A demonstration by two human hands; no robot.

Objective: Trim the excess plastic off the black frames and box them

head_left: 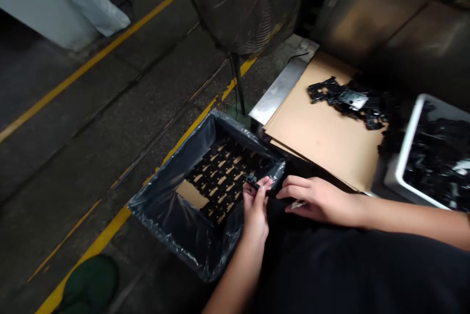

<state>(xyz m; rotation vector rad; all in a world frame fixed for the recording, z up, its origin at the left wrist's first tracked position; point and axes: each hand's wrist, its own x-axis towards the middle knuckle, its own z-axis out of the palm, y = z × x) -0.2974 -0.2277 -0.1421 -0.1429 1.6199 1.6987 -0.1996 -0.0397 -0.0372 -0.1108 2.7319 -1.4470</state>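
Observation:
My left hand (256, 216) pinches a small black plastic part (251, 181) between thumb and fingers, over the near right rim of a bin. Just right of it, my right hand (317, 199) is curled around a small pale object (298, 204) whose kind I cannot make out. The bin, with its black plastic bag liner (161, 206), stands below and left of my hands. Inside, rows of black parts (220, 172) lie spaced out on brown cardboard, with a bare cardboard patch (191, 194) at the left.
On the bench, stacked cardboard sheets (312, 133) bear a pile of black parts (352, 101). A white tub (404, 157) full of dark parts stands at the right. Behind the bin rises a caged fan (238, 6) on a pole. A dark green round object (90, 284) is at lower left.

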